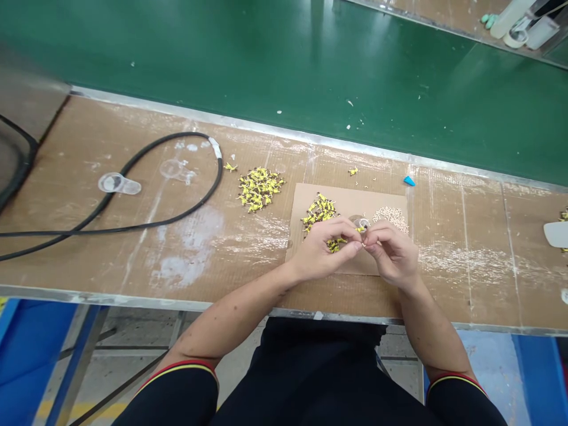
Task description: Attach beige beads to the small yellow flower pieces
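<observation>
My left hand (326, 248) and my right hand (390, 254) meet above a cardboard sheet (346, 201), their fingertips pinching a tiny pale part (362, 243) between them. The part is too small to identify. Just beyond the fingertips stands a small transparent dish (361, 223) holding something yellow. A heap of yellow-and-black small parts (317, 216) lies on the sheet by my left hand, partly hidden by it. Near my right hand lies a heap of pale beige beads (390, 218). A second yellow heap (260, 188) sits on the bench left of the sheet.
The brown-covered bench (461, 284) has a metal front edge. A black cable (155, 189) loops across its left side, near clear plastic pieces (119, 184). A blue wedge (409, 181) lies behind the sheet. A green surface (275, 65) stretches beyond.
</observation>
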Action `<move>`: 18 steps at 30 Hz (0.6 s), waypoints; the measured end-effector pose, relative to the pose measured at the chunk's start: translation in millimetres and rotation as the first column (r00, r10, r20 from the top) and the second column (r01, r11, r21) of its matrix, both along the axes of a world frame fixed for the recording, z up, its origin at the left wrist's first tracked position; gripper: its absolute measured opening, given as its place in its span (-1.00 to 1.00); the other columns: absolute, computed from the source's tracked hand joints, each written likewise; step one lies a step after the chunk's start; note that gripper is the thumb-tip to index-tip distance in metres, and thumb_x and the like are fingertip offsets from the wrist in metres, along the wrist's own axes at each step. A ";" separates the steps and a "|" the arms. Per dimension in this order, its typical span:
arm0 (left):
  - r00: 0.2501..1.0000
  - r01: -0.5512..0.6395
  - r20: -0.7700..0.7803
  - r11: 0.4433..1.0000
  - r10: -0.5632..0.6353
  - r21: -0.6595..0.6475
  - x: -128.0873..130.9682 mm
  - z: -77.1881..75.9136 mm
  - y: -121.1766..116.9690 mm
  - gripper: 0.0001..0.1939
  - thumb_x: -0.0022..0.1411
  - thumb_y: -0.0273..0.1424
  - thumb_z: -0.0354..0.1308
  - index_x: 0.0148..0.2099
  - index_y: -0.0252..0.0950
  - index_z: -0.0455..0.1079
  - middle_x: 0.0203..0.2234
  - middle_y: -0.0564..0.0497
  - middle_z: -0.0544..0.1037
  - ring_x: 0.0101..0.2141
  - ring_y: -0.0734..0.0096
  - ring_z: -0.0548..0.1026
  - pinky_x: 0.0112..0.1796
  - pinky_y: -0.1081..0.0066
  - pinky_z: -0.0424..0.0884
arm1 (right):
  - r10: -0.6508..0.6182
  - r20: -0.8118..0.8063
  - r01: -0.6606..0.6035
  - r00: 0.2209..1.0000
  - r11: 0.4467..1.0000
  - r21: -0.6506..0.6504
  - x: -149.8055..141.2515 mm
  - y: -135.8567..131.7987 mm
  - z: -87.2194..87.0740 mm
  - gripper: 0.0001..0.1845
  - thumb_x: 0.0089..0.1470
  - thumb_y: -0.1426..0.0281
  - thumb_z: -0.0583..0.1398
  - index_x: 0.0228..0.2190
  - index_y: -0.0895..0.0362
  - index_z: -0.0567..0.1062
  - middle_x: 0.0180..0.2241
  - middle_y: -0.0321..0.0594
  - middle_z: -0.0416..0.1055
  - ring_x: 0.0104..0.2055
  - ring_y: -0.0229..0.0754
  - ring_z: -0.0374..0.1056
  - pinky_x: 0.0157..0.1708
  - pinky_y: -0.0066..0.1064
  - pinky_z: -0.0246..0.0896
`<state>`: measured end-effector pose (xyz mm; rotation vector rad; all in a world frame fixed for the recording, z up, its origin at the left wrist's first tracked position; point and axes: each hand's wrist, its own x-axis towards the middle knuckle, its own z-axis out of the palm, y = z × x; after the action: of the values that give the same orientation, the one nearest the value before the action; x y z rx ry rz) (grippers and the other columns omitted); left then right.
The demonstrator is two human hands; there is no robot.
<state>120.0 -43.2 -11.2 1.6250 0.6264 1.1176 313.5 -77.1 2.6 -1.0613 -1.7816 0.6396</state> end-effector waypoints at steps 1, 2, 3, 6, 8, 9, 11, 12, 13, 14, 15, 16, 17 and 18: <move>1.000 -0.024 -0.008 1.000 0.024 -0.013 -0.8 -1.0 1.3 -0.86 0.38 -0.38 0.20 -0.26 -0.26 0.54 -0.35 -0.03 0.64 -0.31 0.40 0.58 -0.23 0.37 0.51 | -0.030 0.044 0.030 0.999 1.000 0.007 2.9 1.3 0.5 -0.87 0.31 0.36 0.23 -0.33 -0.02 0.54 -0.42 -0.23 0.53 -0.37 -0.13 0.46 -0.39 -0.25 0.42; 0.998 -0.060 -0.016 0.998 0.060 -0.025 -1.9 -2.1 3.1 -0.84 0.40 -0.35 0.19 -0.24 -0.26 0.55 -0.34 -0.04 0.65 -0.30 0.39 0.58 -0.22 0.36 0.51 | -0.062 0.096 0.061 0.993 0.998 0.008 7.0 3.1 0.7 -0.87 0.31 0.35 0.22 -0.32 -0.01 0.54 -0.42 -0.22 0.53 -0.36 -0.12 0.46 -0.38 -0.24 0.42; 0.995 -0.102 -0.023 0.994 0.101 -0.035 -3.3 -3.2 5.3 -0.82 0.42 -0.33 0.19 -0.22 -0.27 0.56 -0.34 -0.04 0.66 -0.29 0.38 0.58 -0.20 0.35 0.51 | -0.091 0.152 0.091 0.984 0.996 0.006 11.9 5.6 0.6 -0.87 0.32 0.35 0.21 -0.32 -0.01 0.54 -0.41 -0.20 0.53 -0.35 -0.12 0.46 -0.37 -0.24 0.42; 0.976 -0.219 -0.032 0.973 0.217 -0.068 -7.6 -6.4 12.4 -0.80 0.43 -0.31 0.19 -0.19 -0.28 0.58 -0.37 -0.03 0.64 -0.32 0.40 0.57 -0.21 0.36 0.50 | -0.126 0.305 0.141 0.944 0.990 -0.027 28.1 14.3 -2.6 -0.85 0.31 0.39 0.20 -0.30 0.00 0.57 -0.35 -0.17 0.54 -0.31 -0.11 0.47 -0.35 -0.24 0.41; 0.967 -0.256 -0.032 0.962 0.254 -0.093 -9.6 -7.4 15.6 -0.82 0.43 -0.35 0.18 -0.15 -0.29 0.59 -0.37 -0.02 0.62 -0.35 0.44 0.55 -0.25 0.39 0.49 | -0.118 0.352 0.143 0.929 0.988 -0.048 36.5 19.0 -6.1 -0.85 0.29 0.41 0.22 -0.29 0.00 0.59 -0.35 -0.18 0.52 -0.31 -0.12 0.45 -0.34 -0.26 0.39; 0.965 -0.263 -0.029 0.959 0.262 -0.102 -10.2 -7.4 16.4 -0.83 0.43 -0.37 0.17 -0.13 -0.29 0.60 -0.36 -0.01 0.62 -0.36 0.46 0.55 -0.27 0.41 0.48 | -0.110 0.364 0.141 0.925 0.988 -0.059 39.4 20.5 -7.8 -0.86 0.29 0.42 0.22 -0.29 0.00 0.60 -0.35 -0.19 0.51 -0.32 -0.13 0.44 -0.34 -0.26 0.38; 0.963 -0.269 -0.031 0.957 0.267 -0.106 -10.5 -6.3 16.7 -0.82 0.43 -0.41 0.16 -0.11 -0.29 0.60 -0.34 -0.02 0.61 -0.37 0.46 0.55 -0.28 0.41 0.48 | -0.082 0.387 0.127 0.918 0.987 -0.093 42.4 21.7 -10.2 -0.86 0.28 0.42 0.23 -0.28 0.01 0.61 -0.37 -0.20 0.48 -0.35 -0.15 0.42 -0.33 -0.27 0.38; 0.963 -0.269 -0.036 0.958 0.266 -0.104 -10.3 -5.5 16.4 -0.82 0.42 -0.42 0.15 -0.11 -0.28 0.61 -0.34 -0.02 0.62 -0.36 0.45 0.55 -0.27 0.40 0.48 | -0.064 0.402 0.120 0.913 0.986 -0.114 42.7 21.5 -10.7 -0.86 0.28 0.41 0.23 -0.28 0.01 0.62 -0.37 -0.21 0.48 -0.36 -0.15 0.41 -0.32 -0.27 0.37; 0.963 -0.267 -0.042 0.958 0.264 -0.104 -10.1 -4.7 16.0 -0.82 0.42 -0.43 0.15 -0.12 -0.28 0.61 -0.35 -0.02 0.62 -0.34 0.43 0.55 -0.26 0.39 0.48 | -0.047 0.420 0.114 0.907 0.984 -0.136 42.4 21.1 -10.9 -0.86 0.29 0.40 0.23 -0.27 0.01 0.62 -0.38 -0.21 0.47 -0.37 -0.16 0.40 -0.31 -0.27 0.37; 0.965 -0.263 -0.047 0.959 0.259 -0.108 -9.9 -3.9 15.5 -0.82 0.41 -0.43 0.16 -0.14 -0.28 0.61 -0.35 -0.03 0.63 -0.33 0.41 0.55 -0.24 0.38 0.48 | -0.033 0.435 0.110 0.900 0.982 -0.154 41.8 20.6 -10.7 -0.86 0.29 0.39 0.23 -0.27 0.01 0.62 -0.38 -0.22 0.47 -0.38 -0.16 0.39 -0.31 -0.27 0.37; 0.966 -0.259 -0.047 0.959 0.255 -0.118 -9.6 -3.4 15.0 -0.83 0.40 -0.43 0.16 -0.15 -0.28 0.60 -0.35 -0.03 0.63 -0.32 0.41 0.56 -0.24 0.38 0.48 | -0.022 0.447 0.107 0.894 0.980 -0.165 41.0 20.1 -10.3 -0.85 0.30 0.38 0.22 -0.26 0.01 0.62 -0.38 -0.22 0.47 -0.39 -0.16 0.39 -0.31 -0.27 0.37; 0.967 -0.253 -0.044 0.958 0.250 -0.133 -9.4 -3.2 14.7 -0.84 0.40 -0.43 0.17 -0.15 -0.28 0.60 -0.34 -0.02 0.63 -0.32 0.41 0.56 -0.23 0.37 0.49 | -0.017 0.455 0.105 0.890 0.980 -0.170 40.2 19.7 -9.9 -0.85 0.30 0.37 0.22 -0.26 0.02 0.62 -0.38 -0.22 0.47 -0.39 -0.16 0.39 -0.31 -0.27 0.37; 0.969 -0.248 -0.040 0.957 0.245 -0.149 -9.2 -3.2 14.4 -0.84 0.39 -0.43 0.17 -0.13 -0.27 0.59 -0.33 -0.02 0.63 -0.32 0.41 0.56 -0.22 0.37 0.49 | -0.016 0.460 0.105 0.888 0.980 -0.168 39.4 19.4 -9.5 -0.84 0.31 0.37 0.21 -0.26 0.02 0.62 -0.39 -0.22 0.46 -0.39 -0.16 0.39 -0.31 -0.27 0.37; 0.969 -0.247 -0.033 0.955 0.245 -0.163 -9.1 -3.4 14.3 -0.84 0.37 -0.43 0.18 -0.11 -0.27 0.59 -0.33 0.00 0.62 -0.32 0.42 0.55 -0.22 0.38 0.49 | -0.018 0.463 0.106 0.886 0.981 -0.164 38.9 19.3 -9.1 -0.84 0.31 0.37 0.21 -0.26 0.02 0.62 -0.39 -0.22 0.46 -0.39 -0.16 0.38 -0.31 -0.27 0.37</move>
<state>110.9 -28.8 -14.7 1.4389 0.9260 1.2004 352.4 -57.8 -6.6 -1.4890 -2.1096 0.5512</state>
